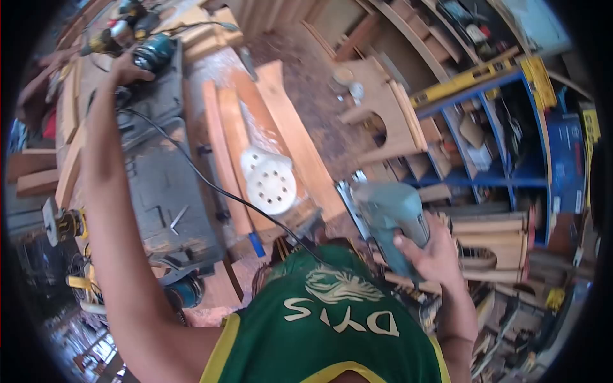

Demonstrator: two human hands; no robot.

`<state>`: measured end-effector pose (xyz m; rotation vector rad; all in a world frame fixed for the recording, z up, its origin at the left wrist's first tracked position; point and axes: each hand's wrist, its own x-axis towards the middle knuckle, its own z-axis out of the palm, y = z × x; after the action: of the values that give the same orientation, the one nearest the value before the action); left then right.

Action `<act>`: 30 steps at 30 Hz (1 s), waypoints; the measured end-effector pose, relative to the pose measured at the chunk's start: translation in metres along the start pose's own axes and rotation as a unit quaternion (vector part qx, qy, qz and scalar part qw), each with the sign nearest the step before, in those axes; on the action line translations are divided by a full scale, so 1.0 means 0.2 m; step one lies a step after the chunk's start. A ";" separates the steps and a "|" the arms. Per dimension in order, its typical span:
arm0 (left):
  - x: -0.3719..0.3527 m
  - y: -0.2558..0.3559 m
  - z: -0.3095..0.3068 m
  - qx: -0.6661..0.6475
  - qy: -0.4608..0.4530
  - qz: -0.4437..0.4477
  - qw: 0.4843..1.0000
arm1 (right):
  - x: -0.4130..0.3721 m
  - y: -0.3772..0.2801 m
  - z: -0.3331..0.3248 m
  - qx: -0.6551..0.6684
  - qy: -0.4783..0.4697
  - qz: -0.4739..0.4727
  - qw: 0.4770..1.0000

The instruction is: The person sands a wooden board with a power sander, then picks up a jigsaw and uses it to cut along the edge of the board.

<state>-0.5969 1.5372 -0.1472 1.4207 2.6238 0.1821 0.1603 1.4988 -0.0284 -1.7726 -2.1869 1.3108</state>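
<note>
At the upper left, my left hand (131, 69) reaches out and grips a teal and black power tool (153, 52), its far fingers partly hidden by the tool. On the right, my right hand (431, 249) is closed round the handle of a teal power tool with a metal base plate, which looks like a jigsaw (389, 207). The base plate faces the boards on the left. A dark cord (211, 182) runs from near my left hand down to my green shirt.
Wooden boards (294, 127) and a white perforated disc (271, 186) lie in the middle. A dark grey case (169, 185) with a hex key (179, 219) is at left. Blue shelving (501, 173), a yellow level (463, 82) and a cut wooden panel (389, 118) stand right.
</note>
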 end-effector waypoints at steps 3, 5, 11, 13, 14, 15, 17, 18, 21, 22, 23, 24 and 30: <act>-0.03 -0.02 0.05 0.019 0.052 0.026 0.998 | -0.01 0.07 0.02 0.074 0.000 0.024 0.997; -0.10 0.04 0.01 0.023 0.073 0.018 0.997 | -0.01 0.14 0.05 0.098 0.015 0.000 0.995; -0.31 0.13 -0.22 -0.034 0.207 0.014 0.978 | -0.01 0.07 0.03 0.039 0.011 0.014 0.999; -0.38 0.09 -0.38 -0.028 0.280 0.000 0.960 | 0.00 0.08 0.05 0.063 0.021 0.002 0.998; -0.42 0.09 -0.46 -0.018 0.319 -0.003 0.947 | 0.01 0.06 0.04 0.086 0.006 0.013 0.996; -0.47 0.08 -0.54 -0.012 0.356 -0.002 0.934 | 0.02 0.05 0.03 0.106 -0.008 0.029 0.994; -0.61 0.04 -0.72 -0.108 0.375 0.058 0.919 | 0.04 0.09 0.04 0.123 -0.005 -0.007 0.992; -0.67 -0.01 -0.80 -0.100 0.368 0.047 0.923 | 0.04 0.10 0.03 0.132 -0.008 -0.006 0.991; -0.89 0.00 -0.92 0.032 0.327 0.081 0.941 | 0.05 0.11 0.01 0.118 -0.026 -0.004 0.993; -0.90 -0.10 -0.94 0.076 0.311 0.122 0.939 | 0.05 0.12 -0.01 0.100 -0.035 0.002 0.994; -0.90 -0.19 -0.94 0.122 0.298 0.164 0.933 | 0.05 0.12 -0.03 0.084 -0.043 0.005 0.996; -0.93 -0.20 -0.90 0.178 0.282 0.143 0.932 | 0.06 0.14 -0.03 0.076 -0.037 -0.004 0.996; -1.20 -0.33 -0.62 0.150 0.173 0.092 0.969 | 0.06 0.16 -0.05 0.096 -0.044 0.007 0.994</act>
<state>-0.5444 1.2963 -0.0197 1.8887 2.8885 0.0589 0.1872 1.5140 -0.0477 -1.6919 -2.0118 1.5707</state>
